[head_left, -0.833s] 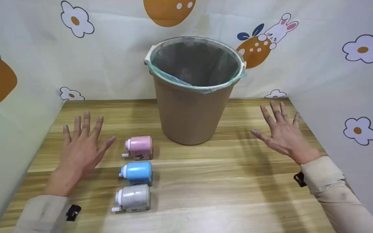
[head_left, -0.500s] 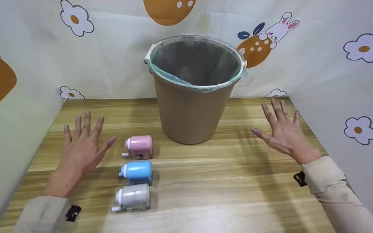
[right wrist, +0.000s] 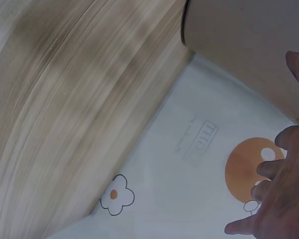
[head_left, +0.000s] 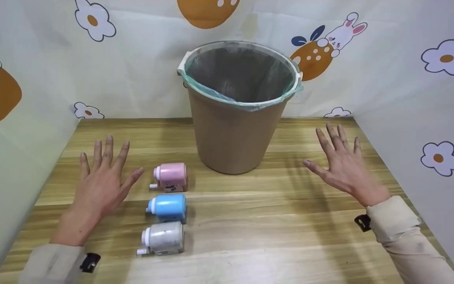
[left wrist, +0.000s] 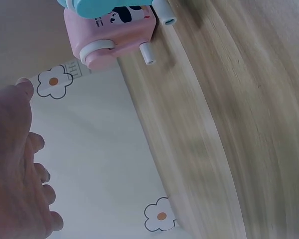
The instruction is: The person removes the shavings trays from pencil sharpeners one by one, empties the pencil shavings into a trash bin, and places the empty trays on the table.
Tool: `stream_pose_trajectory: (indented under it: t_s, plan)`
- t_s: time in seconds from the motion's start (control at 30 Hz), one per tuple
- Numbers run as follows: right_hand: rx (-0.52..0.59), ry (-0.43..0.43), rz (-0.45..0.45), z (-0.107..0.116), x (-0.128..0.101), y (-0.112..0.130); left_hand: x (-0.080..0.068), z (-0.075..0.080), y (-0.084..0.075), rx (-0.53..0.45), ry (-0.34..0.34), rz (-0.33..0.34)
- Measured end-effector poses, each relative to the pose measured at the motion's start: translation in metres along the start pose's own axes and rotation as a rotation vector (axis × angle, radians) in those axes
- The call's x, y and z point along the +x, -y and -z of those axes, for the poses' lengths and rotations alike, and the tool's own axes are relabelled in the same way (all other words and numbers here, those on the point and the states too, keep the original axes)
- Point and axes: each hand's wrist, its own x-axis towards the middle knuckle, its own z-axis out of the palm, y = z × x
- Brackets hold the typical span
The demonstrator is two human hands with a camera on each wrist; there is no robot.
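Note:
Three hand-crank pencil sharpeners stand in a column left of the middle of the table: a pink sharpener [head_left: 172, 176] farthest back, a blue sharpener [head_left: 169, 206] between, and a grey sharpener [head_left: 165, 238] nearest. My left hand [head_left: 103, 185] is spread beside them, palm down, its thumb closest to the pink one. In the left wrist view the pink sharpener [left wrist: 112, 32] shows a panda picture and a white crank. On the far right my right hand [head_left: 345, 165] is likewise spread, holding nothing. Between and behind the hands stands a brown bin [head_left: 233, 134] with a thin greenish liner over its rim.
The wooden table [head_left: 258, 221] is bounded by a patterned cloth backdrop [head_left: 140, 79] at the back and both sides. The tall bin stands close to the back cloth. Each sleeve cuff carries a small black clip [head_left: 90, 262].
The head view has shifted slightly, so the bin and sharpeners sit a little higher and to the right. My right hand has drifted slightly left and nearer. Both hands stay spread.

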Motion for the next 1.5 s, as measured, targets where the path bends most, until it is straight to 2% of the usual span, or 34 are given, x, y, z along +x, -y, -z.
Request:
stream_pose_trajectory:
  t_s: [0.37, 0.8, 1.13, 1.3, 1.5]
  plan:
    - [-0.009, -0.03, 0.055, -0.004, -0.006, 0.015, -0.012, -0.003, -0.01, -0.04, -0.005, -0.005]
    - [-0.001, -0.039, 0.103, -0.009, -0.016, 0.032, -0.025, -0.002, -0.024, -0.01, -0.002, -0.041]
    - [-0.008, -0.031, 0.142, -0.01, -0.023, 0.048, -0.033, -0.003, -0.036, -0.014, 0.027, -0.066]
    - [-0.008, -0.054, 0.179, -0.012, -0.026, 0.058, -0.038, -0.004, -0.038, -0.021, 0.031, -0.095]
    - [-0.006, -0.066, 0.226, -0.018, -0.029, 0.068, -0.042, -0.003, -0.041, -0.043, 0.054, -0.088]
